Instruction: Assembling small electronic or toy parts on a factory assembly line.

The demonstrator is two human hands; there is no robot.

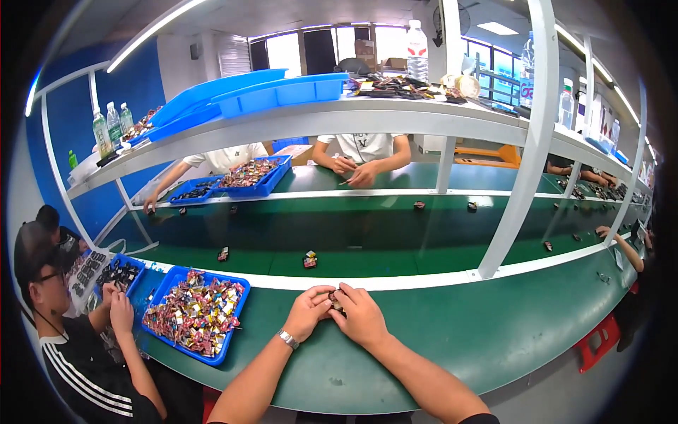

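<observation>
Both my hands meet above the green tabletop (424,318) just in front of the white rail. A small dark electronic part (338,302) sits between my fingertips, mostly covered by them. My left hand (308,312), with a metal watch on its wrist, closes on the part from the left. From the right, the curled fingers and thumb of my right hand (359,318) pinch the same part. Left of my hands lies a blue tray (246,290) heaped with small parts in red, yellow, white and black.
Beyond the white rail (381,283) runs a green conveyor belt (367,240) with several loose parts. A white post (519,155) rises at right, under an overhead shelf (395,113). A co-worker (92,346) sits close at left beside a smaller blue tray (127,274); others work opposite.
</observation>
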